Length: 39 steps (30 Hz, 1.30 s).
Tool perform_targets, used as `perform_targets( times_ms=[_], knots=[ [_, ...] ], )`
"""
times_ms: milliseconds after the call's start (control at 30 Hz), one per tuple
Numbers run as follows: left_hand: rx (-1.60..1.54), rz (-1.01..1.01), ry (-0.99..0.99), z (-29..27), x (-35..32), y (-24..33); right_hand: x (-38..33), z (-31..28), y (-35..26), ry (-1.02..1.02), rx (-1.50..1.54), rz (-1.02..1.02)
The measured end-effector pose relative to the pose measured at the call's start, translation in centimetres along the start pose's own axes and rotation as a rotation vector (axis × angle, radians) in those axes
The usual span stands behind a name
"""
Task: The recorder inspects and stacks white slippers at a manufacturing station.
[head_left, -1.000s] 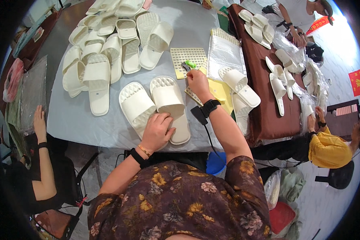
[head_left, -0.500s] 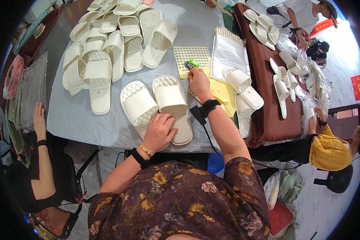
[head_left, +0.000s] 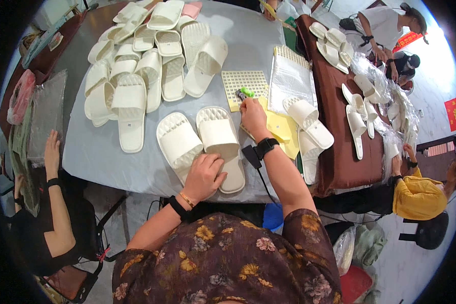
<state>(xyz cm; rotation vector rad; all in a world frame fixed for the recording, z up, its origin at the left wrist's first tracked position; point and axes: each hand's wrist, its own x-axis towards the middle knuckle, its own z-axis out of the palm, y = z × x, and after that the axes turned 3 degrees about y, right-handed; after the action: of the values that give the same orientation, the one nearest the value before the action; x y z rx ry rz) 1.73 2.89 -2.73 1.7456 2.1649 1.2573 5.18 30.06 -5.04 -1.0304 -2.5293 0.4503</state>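
A pair of white slippers lies before me: the left slipper and the right slipper, toes pointing away. My left hand rests on the right one, its fingers loosely bent over the strap's edge and its thumb apart on the footbed. At the near edge of a yellow sticker sheet is my right hand, fingers drawn together. Just beyond its fingertips shows a small bright green and dark item. Whether the fingers pinch that item or a sticker is hidden.
Many white slippers are heaped at the table's far left. Right of the sheets sit a clear plastic packet, yellow paper and another slipper pair. A brown-covered bench holds more slippers. A co-worker's arm is at left; others work at right.
My view has tilted slightly, so the whole table sits lower in the picture. Both my hands keep nearly the same places against the slippers and the sticker sheet.
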Motion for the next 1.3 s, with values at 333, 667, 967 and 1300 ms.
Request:
perform_targets(
  times_ms=[333,667,967,1300],
  knots=[
    [0.024,0.003,-0.007,-0.1,0.2,0.0,0.1,-0.2,-0.2,0.026,0.034,-0.009],
    [0.010,0.017,0.010,-0.2,0.1,-0.2,0.0,0.0,0.0,-0.021,0.049,-0.006],
    [0.002,0.039,0.032,0.4,-0.1,-0.1,-0.1,-0.2,1.6,-0.011,0.103,-0.093],
    [-0.009,0.012,0.011,-0.3,0.1,0.0,-0.2,-0.2,1.0,0.041,0.133,-0.141]
  ],
)
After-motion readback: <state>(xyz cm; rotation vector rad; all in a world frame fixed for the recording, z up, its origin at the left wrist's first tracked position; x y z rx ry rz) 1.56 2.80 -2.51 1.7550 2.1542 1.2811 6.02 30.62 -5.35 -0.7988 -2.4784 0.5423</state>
